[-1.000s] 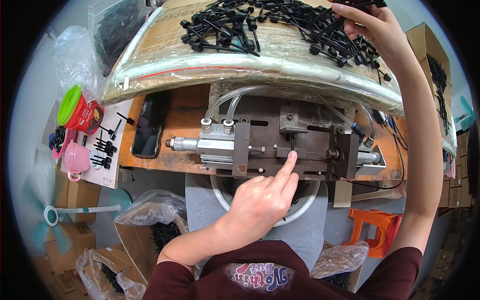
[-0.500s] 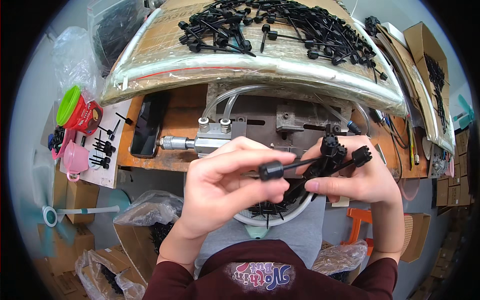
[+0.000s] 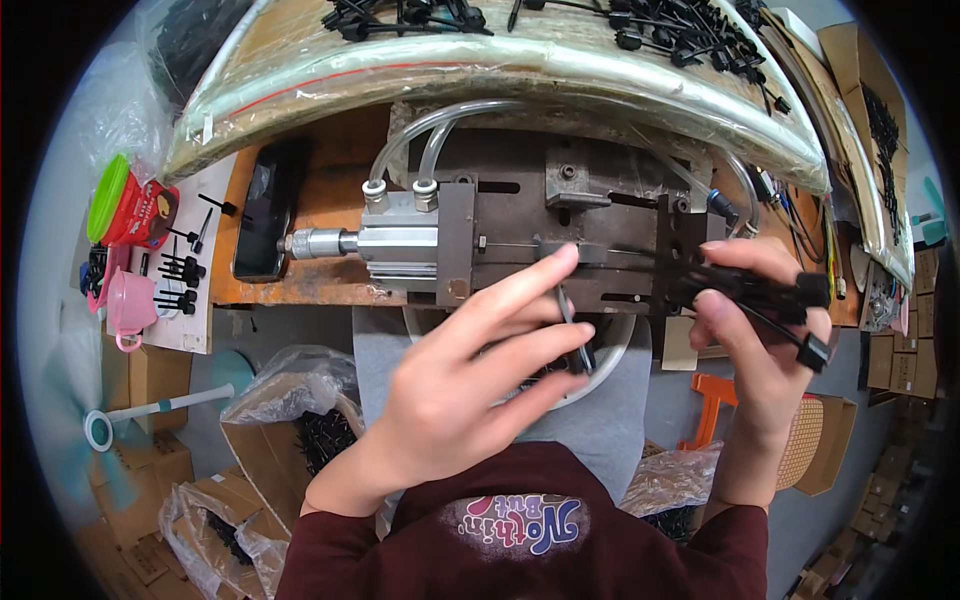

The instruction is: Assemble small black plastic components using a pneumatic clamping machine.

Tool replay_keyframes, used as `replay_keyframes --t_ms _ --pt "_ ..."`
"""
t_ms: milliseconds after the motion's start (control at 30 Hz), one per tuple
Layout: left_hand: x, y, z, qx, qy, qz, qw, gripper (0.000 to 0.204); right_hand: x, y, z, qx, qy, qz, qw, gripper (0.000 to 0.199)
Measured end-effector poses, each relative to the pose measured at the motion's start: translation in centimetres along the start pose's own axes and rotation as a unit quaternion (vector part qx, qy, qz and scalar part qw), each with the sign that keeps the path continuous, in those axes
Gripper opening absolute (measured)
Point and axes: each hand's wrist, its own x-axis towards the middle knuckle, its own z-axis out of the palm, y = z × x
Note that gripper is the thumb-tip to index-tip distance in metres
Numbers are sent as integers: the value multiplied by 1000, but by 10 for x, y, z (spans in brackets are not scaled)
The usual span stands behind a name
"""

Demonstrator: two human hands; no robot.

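Observation:
My right hand (image 3: 765, 335) is closed round a bunch of black plastic rods with knobbed heads (image 3: 745, 290); their heads point right and the thin shafts point left, over the right end of a metal fixture (image 3: 510, 215). Palm down, my left hand (image 3: 470, 360) is in front of the fixture, over a pale round bowl (image 3: 625, 345). Between its fingers is a single black rod (image 3: 572, 325), slanting downward and partly covered. Blur hides how firmly the fingers press on it. More black parts in the bowl are mostly hidden by the hand.
Clear tubes (image 3: 435, 130) run from a silver cylinder (image 3: 398, 240) on the fixture. A phone (image 3: 268, 210), a pink cup (image 3: 130, 305) and a red jar (image 3: 150, 215) stand to the left. A plastic-wrapped board (image 3: 480, 75) bearing many black rods overhangs the back. Opened boxes (image 3: 265, 440) are below.
Both hands have moved apart, the right one to the right with its bunch. The left hand has turned palm down, its rod now slanting downward. The view has shifted, showing more of the fixture.

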Motion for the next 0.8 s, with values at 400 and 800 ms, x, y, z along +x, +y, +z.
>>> replay_keyframes --t_ms 400,800 --pt "3 -13 25 259 -101 -2 961 23 -30 26 13 -284 73 -260 920 38" --pt "7 -1 22 -99 19 -35 994 37 -41 34 30 -267 -43 -322 907 42"
